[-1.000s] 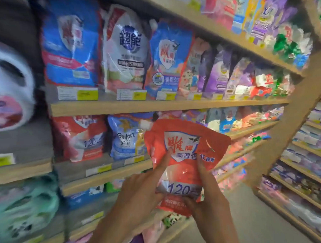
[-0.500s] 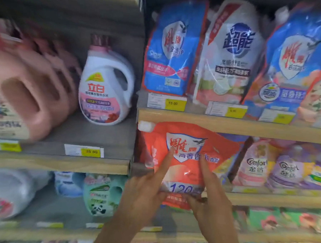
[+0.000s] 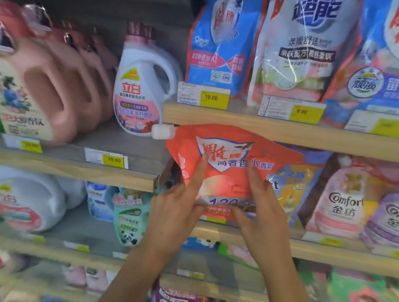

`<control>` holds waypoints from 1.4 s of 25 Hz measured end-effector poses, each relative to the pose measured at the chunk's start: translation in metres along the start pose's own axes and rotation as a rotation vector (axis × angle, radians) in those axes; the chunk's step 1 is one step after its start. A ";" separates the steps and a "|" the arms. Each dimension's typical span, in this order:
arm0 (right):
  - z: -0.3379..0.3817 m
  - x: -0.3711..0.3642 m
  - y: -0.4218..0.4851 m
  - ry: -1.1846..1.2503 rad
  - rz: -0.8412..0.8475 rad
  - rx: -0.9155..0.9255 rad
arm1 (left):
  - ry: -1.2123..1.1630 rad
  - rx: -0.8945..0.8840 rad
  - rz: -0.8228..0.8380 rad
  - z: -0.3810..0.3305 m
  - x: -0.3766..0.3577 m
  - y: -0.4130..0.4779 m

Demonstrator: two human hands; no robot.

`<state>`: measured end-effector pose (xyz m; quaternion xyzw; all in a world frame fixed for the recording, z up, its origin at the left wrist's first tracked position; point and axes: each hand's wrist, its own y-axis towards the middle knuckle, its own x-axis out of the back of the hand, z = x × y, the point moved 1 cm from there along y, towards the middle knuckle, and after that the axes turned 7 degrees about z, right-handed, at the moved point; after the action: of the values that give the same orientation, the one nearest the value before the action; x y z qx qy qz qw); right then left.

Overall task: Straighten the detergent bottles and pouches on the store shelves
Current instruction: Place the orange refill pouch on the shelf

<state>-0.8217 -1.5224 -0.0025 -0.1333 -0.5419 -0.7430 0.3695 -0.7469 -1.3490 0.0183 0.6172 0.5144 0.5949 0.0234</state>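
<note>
An orange-red detergent pouch (image 3: 231,158) with a white spout cap at its upper left stands at the left end of the middle right shelf (image 3: 314,248). My left hand (image 3: 174,212) holds its lower left edge, index finger stretched up the front and thumb at the bottom. My right hand (image 3: 261,207) grips the lower right part, with the thumb along the pouch's bottom edge. Behind the pouch a blue and yellow pouch (image 3: 293,187) shows partly.
Blue and white pouches (image 3: 218,39) stand on the upper right shelf (image 3: 238,123) with yellow price tags. Pink jugs (image 3: 51,84) and a white bottle (image 3: 142,84) fill the left shelf. Pink and purple Comfort pouches (image 3: 342,198) stand at the right. More bottles sit lower left.
My view has swung left and closer to the shelves. Both hands have carried the orange-red pouch from the open aisle into the middle right shelf, keeping the same hold.
</note>
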 end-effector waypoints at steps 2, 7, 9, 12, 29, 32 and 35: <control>-0.005 -0.001 0.000 0.000 0.000 0.023 | 0.011 0.019 -0.012 0.001 -0.007 -0.003; -0.023 -0.019 0.004 0.022 0.039 0.036 | -0.014 0.037 -0.037 0.012 -0.031 -0.005; -0.029 -0.029 0.008 0.006 0.032 0.052 | -0.017 0.042 -0.053 0.021 -0.041 -0.004; -0.040 -0.043 0.017 -0.025 0.026 0.047 | -0.019 0.027 -0.098 0.034 -0.053 0.004; -0.061 -0.076 0.025 0.233 0.271 -0.283 | -0.123 0.196 0.262 0.058 -0.076 0.027; -0.054 -0.071 0.027 0.231 0.280 -0.304 | -0.159 0.196 0.295 0.056 -0.074 0.028; -0.048 -0.067 0.028 0.215 0.292 -0.333 | -0.199 0.215 0.318 0.053 -0.071 0.029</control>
<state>-0.7464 -1.5424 -0.0411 -0.1895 -0.3444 -0.7709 0.5012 -0.6727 -1.3787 -0.0284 0.7451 0.4664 0.4689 -0.0861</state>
